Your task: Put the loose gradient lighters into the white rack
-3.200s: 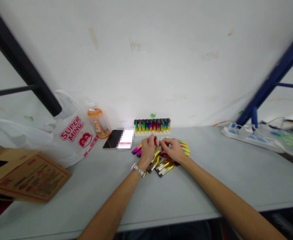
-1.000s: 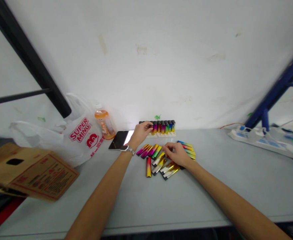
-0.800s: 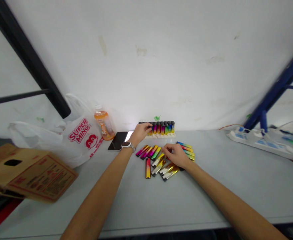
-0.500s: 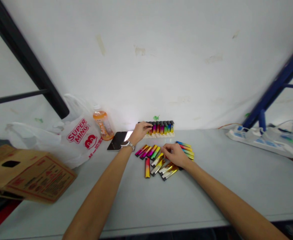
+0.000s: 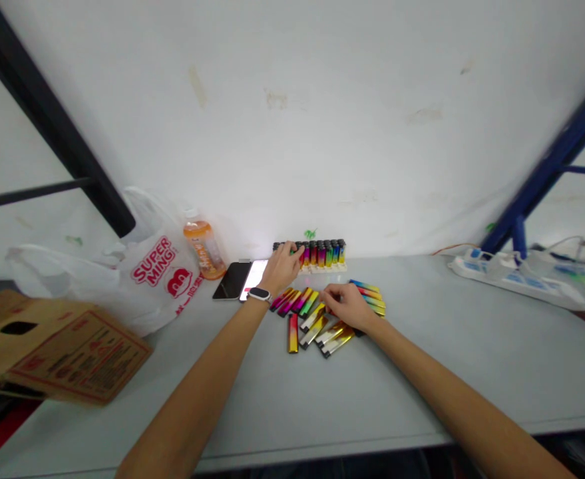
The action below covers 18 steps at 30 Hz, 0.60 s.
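Observation:
Several shiny lighters stand upright in a pale rack against the wall. My left hand, with a watch on its wrist, lies over the rack's left end, fingers stretched across the lighter tops and touching them. My right hand rests among loose lighters on the table, thumb and fingers pinched together; what they hold, if anything, is hidden. Yellow and silver lighters lie to its left, along with a red-yellow lighter and several magenta ones. Blue and yellow lighters lie partly behind it.
A dark tablet-like device and a lit phone lie left of the rack. Farther left are an orange drink bottle, a white plastic bag and a cardboard box. A power strip sits at the right.
My left hand has turned palm-down and its fingers have spread from a pinch over the rack's left end. My right hand stays in nearly the same place. The view has shifted slightly.

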{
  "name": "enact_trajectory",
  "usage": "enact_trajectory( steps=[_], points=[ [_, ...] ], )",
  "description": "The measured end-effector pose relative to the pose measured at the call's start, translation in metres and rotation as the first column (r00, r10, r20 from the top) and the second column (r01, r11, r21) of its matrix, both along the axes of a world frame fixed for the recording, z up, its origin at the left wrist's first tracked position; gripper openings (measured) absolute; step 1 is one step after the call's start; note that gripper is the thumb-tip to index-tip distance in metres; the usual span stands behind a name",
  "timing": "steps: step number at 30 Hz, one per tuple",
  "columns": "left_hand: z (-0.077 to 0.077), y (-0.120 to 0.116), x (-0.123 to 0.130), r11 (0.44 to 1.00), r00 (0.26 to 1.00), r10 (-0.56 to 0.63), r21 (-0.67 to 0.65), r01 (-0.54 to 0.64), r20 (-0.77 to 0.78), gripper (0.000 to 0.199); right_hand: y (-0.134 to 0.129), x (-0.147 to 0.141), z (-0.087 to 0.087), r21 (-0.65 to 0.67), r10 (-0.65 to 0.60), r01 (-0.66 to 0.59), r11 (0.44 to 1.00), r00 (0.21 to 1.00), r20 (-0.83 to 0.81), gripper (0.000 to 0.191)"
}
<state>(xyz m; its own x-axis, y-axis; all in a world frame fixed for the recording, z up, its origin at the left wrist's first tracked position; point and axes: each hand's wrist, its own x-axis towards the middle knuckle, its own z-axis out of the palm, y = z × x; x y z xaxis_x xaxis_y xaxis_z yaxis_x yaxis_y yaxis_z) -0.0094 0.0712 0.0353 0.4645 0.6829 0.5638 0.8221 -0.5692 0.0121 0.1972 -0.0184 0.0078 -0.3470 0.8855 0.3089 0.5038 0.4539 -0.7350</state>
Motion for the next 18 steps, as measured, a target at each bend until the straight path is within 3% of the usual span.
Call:
enact_trajectory(
  steps=[4, 8, 11, 14, 18],
  points=[
    [-0.002, -0.01, 0.0, 0.995, 0.991, 0.101, 0.011, -0.1, -0.085, 0.054, 0.005, 0.0, 0.005, 0.078, 0.0, -0.007, 0.997, 0.996, 0.092, 0.031],
    [-0.006, -0.018, -0.001, 0.993, 0.988, 0.116, 0.002, -0.116, -0.105, 0.063, 0.014, -0.007, 0.019, 0.226, 0.063, -0.146, 0.963, 0.939, 0.337, 0.021],
    [-0.01, -0.028, -0.004, 0.993, 0.994, 0.113, 0.017, -0.113, -0.001, 0.064, 0.023, -0.015, 0.032, 0.193, 0.134, -0.271, 0.943, 0.84, 0.525, 0.03],
    [-0.014, -0.043, -0.012, 0.996, 0.981, 0.089, 0.009, -0.092, 0.171, 0.051, 0.031, -0.025, 0.044, 0.127, 0.191, -0.357, 0.925, 0.729, 0.657, 0.032],
    [-0.018, -0.061, -0.022, 0.999, 0.923, 0.037, -0.037, -0.025, 0.383, 0.031, 0.039, -0.034, 0.053, 0.06, 0.197, -0.354, 0.933, 0.645, 0.739, 0.034]
  ],
)
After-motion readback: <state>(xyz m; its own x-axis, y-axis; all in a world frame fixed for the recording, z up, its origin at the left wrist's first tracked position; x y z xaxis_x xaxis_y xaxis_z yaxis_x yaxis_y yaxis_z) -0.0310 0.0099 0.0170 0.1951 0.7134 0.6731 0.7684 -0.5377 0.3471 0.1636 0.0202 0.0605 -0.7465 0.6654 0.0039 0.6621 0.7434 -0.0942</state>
